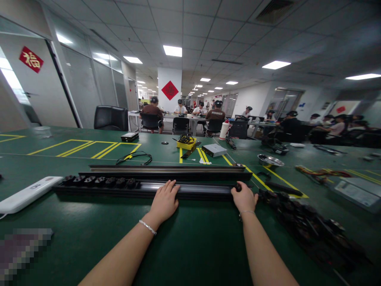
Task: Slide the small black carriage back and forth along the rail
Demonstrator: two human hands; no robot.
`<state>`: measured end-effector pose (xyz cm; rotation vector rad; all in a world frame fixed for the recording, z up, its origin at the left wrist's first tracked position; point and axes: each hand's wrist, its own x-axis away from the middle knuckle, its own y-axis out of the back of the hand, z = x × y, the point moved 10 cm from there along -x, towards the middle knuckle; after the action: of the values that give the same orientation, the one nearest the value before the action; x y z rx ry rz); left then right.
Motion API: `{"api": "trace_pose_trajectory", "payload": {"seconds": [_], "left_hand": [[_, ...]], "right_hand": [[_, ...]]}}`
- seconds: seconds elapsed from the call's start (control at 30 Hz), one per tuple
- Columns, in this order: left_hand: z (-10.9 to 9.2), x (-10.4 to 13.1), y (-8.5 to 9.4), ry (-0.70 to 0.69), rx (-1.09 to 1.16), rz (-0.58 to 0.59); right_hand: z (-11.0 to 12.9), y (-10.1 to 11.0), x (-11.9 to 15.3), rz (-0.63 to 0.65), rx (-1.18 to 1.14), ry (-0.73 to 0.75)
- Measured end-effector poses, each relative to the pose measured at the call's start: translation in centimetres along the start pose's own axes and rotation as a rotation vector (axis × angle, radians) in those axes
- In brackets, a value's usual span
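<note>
A long black rail (205,191) lies across the table before me, with a pale strip along its channel. Several small black socket-like modules (110,181) sit in a row in its left part. My left hand (165,198) rests on the rail near its middle, fingers stretched over the channel. At the rail's right end, my right hand (245,198) pinches a small black module (238,186), mostly covered by the fingers. Beside that hand, a heap of black modules (309,226) spreads to the right.
Behind the rail lie two more long black bars (166,169). A white power bank-like block (29,194) is at left, near a pixelated patch. Farther back are a yellow tray (186,145) with cables, a grey box (213,150), a metal bowl (270,160) and a white bottle (224,130).
</note>
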<state>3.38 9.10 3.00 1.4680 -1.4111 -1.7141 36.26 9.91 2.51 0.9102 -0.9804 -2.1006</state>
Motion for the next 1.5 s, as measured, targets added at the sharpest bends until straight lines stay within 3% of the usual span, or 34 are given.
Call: {"api": "trace_pose_trajectory", "payload": {"seconds": [0.63, 0.9, 1.5], "left_hand": [[0.1, 0.0, -0.2, -0.013, -0.017, -0.012], [0.2, -0.1, -0.4, -0.008, -0.016, -0.007], [0.1, 0.0, -0.2, -0.008, -0.012, -0.006]], "right_hand": [[0.3, 0.6, 0.2, 0.022, 0.011, -0.018], [-0.9, 0.6, -0.2, -0.024, 0.022, -0.063], [-1.4, 0.0, -0.4, 0.073, 0.012, -0.100]]}}
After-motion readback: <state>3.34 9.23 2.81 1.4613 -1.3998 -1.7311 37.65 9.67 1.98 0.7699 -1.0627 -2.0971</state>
